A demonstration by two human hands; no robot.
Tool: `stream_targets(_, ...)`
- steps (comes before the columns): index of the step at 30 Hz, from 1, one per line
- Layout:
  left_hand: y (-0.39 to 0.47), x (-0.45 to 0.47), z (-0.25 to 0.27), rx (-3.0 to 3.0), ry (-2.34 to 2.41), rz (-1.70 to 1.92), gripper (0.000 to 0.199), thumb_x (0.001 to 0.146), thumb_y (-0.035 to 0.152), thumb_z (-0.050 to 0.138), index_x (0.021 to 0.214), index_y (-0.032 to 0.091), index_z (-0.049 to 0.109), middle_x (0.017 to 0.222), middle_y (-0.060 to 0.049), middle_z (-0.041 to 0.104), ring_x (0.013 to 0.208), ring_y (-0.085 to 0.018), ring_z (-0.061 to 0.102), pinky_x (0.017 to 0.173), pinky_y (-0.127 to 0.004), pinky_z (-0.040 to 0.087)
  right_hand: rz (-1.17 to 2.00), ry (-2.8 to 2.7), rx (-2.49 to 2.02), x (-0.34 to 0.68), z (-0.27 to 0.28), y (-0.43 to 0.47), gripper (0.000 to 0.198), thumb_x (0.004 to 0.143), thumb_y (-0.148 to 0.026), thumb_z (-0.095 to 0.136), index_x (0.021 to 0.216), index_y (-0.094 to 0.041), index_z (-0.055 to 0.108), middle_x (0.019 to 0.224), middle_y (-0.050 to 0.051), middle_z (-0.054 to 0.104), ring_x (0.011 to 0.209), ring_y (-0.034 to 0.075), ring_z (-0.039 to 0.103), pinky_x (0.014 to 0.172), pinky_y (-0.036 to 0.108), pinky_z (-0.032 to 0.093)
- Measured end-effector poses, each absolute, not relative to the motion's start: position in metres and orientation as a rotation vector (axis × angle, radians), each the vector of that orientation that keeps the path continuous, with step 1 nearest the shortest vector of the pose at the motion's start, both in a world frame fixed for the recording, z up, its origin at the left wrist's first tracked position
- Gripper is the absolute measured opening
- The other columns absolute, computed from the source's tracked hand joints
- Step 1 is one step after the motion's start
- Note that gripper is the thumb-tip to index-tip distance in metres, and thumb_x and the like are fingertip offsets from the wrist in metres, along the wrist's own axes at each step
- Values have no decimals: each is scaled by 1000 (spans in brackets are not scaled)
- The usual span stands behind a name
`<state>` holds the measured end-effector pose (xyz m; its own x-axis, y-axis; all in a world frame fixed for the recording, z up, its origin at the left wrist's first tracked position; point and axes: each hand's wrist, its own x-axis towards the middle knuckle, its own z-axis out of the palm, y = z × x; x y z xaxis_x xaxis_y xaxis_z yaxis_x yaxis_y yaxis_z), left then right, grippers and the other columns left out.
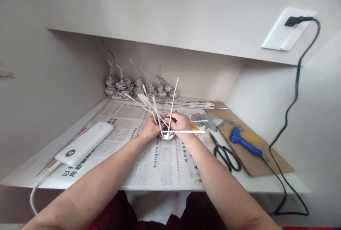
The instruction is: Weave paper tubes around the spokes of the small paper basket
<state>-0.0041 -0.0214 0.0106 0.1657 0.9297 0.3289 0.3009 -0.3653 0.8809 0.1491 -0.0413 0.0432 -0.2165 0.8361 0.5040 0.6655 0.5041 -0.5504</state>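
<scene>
Between my hands, above the newspaper, is a small round woven paper basket [167, 136] made of rolled newspaper strips. Several thin paper sticks [173, 98] stick up and out from it, one pointing right. My left hand [152, 127] is closed around its left side, near a cluster of upright sticks. On the other side my right hand [180, 122] curls over the rim, thumb and fingers bent inward at the weave. The fingertips of both hands are partly hidden by the sticks and the basket.
Black scissors [226, 153] and a blue glue gun [245, 142] on cardboard [277, 164] lie at right. A white power bank [86, 143] with a cable lies left. Finished woven gourds [138, 87] stand at the back, near loose paper sticks [191, 104]. A black cord [297, 84] hangs right.
</scene>
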Motion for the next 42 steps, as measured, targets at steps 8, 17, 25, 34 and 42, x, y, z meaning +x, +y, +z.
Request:
stream_targets(8,-17,-9,6,1837,1263,1263,17,68,19,61,79,14,73,77,-4,73,70,-17,66,64,-23,50,261,-2068,-1475,157,49,-37,14,75,-14,55,83,-21,65,80,1,69,74,16,60,68,24,41)
stream_targets(17,-15,-7,1,1834,1288,1240,17,72,23,60,77,15,74,73,-3,73,68,-18,66,60,-22,48,27,-2169,-1548,153,48,-41,14,75,-14,51,82,-20,62,83,5,65,76,18,56,66,26,37)
stream_targets(25,-17,-8,2,1934,1222,1207,20,74,18,55,85,17,73,79,-3,73,72,-17,67,66,-23,49,156,-2168,-1602,155,54,-49,19,77,-16,47,90,-20,60,85,4,65,74,18,57,63,25,36)
stream_targets(34,-17,-8,11,1860,1307,1135,17,72,24,60,79,13,73,76,-6,73,72,-20,67,65,-25,49,131,-2175,-1605,153,53,-45,23,78,-14,49,96,-22,61,91,5,71,83,20,64,69,25,41)
stream_targets(42,-16,-9,11,1833,1355,1119,15,67,25,64,70,13,70,67,-5,70,66,-19,65,60,-25,48,99,-2182,-1540,152,51,-44,23,75,-12,50,90,-22,63,89,5,71,84,19,64,73,25,43)
